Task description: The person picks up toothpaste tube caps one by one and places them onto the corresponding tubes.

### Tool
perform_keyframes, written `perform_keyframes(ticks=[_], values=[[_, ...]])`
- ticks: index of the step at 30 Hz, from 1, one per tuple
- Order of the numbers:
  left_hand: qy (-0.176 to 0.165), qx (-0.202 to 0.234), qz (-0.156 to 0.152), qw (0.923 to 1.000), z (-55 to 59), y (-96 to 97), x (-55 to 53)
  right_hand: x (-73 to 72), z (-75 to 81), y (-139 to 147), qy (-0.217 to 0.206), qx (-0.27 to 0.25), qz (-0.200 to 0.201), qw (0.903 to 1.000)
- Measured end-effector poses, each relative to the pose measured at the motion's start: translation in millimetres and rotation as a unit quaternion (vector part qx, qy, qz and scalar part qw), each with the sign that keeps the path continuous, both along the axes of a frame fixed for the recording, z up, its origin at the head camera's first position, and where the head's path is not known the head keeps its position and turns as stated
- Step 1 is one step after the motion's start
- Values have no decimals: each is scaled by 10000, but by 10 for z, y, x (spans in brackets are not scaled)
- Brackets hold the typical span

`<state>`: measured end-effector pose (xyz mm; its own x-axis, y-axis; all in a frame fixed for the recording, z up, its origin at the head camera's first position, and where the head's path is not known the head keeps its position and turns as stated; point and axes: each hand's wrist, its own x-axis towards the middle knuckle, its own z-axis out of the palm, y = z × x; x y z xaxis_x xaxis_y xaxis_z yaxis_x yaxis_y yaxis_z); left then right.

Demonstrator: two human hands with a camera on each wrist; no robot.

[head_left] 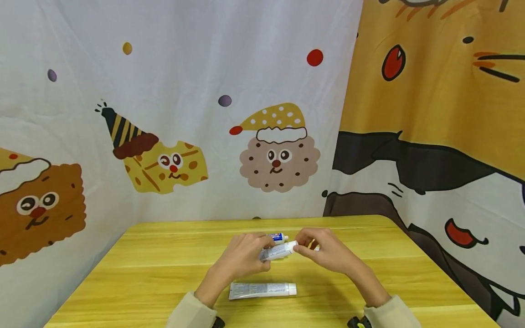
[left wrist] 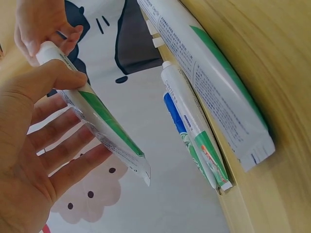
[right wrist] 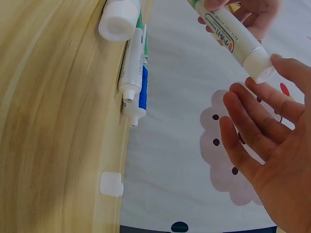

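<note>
My left hand (head_left: 246,253) grips a white and green toothpaste tube (head_left: 279,251) between thumb and fingers, raised over the table. The tube's white cap (right wrist: 257,64) points to the right. Thumb and index finger of my right hand (head_left: 326,248) pinch this cap at its end, the other fingers spread loosely. Nearer me a second toothpaste tube (head_left: 262,290) lies flat with its white cap on. Behind the held tube lie a blue, white and green tube (head_left: 278,237) and a white and green tube (left wrist: 194,124), side by side, their nozzles bare.
Loose white caps lie on the wooden table (head_left: 164,273) towards its right, one cap (right wrist: 112,184) plain in the right wrist view. A cloth backdrop (head_left: 172,68) with cartoon prints hangs behind the table and along its sides.
</note>
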<state>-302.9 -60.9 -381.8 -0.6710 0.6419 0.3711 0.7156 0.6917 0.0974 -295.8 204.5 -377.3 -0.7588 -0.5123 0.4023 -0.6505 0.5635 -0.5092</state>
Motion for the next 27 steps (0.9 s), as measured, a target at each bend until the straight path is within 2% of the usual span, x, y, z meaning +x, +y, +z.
perform_keyframes(ticks=[7,12,21,27], values=[[-11,21,-5,10000,5,4,8,-17,-16,15,-31,129,-77,9999],[-13,15,34,10000,9,5,8,0,-1,6,-143,-31,-111,9998],[-29,50,3,10000,21,3,13,21,13,-3,152,-210,389,9989],[-54,39,7,10000,17,7,10,24,11,-7,213,-207,427,9986]])
